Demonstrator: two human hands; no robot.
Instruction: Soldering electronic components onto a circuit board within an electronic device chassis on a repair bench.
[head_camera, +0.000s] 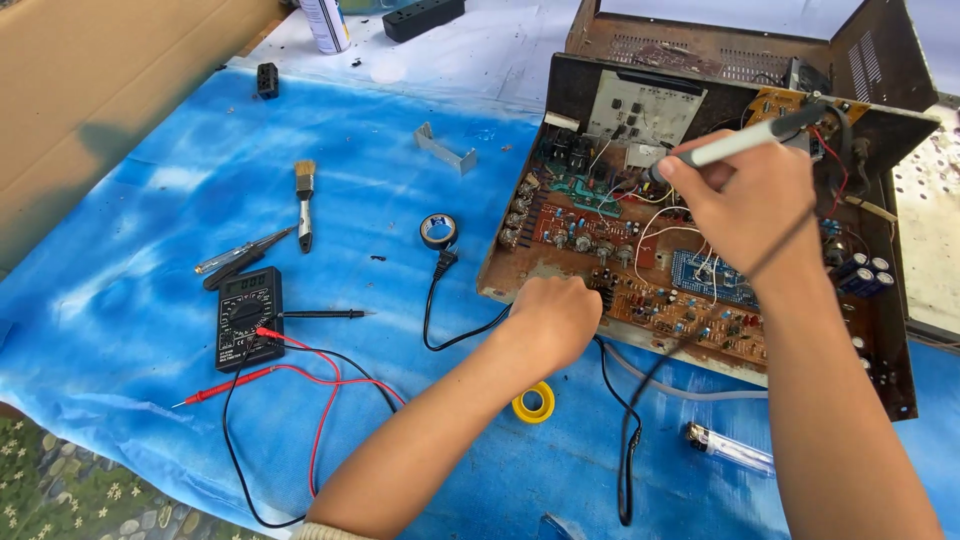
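Left hand (553, 318) fisted, steadying open chassis (700, 280) edge: rigid, heavy, fragile boards. Right hand (745, 200) pinches light soldering iron (745, 140) by handle.

Person's body, head view: two bare forearms and two hands. Left hand (555, 318): no ring, no watch, no glove; forearm bare along its whole visible length. At the lower frame edge, by the left elbow, a narrow strip of pale cream ribbed cuff (322, 531), apparently a pushed-up sleeve. Right hand (745, 205): no jewellery, no glove; forearm bare, no sleeve visible.
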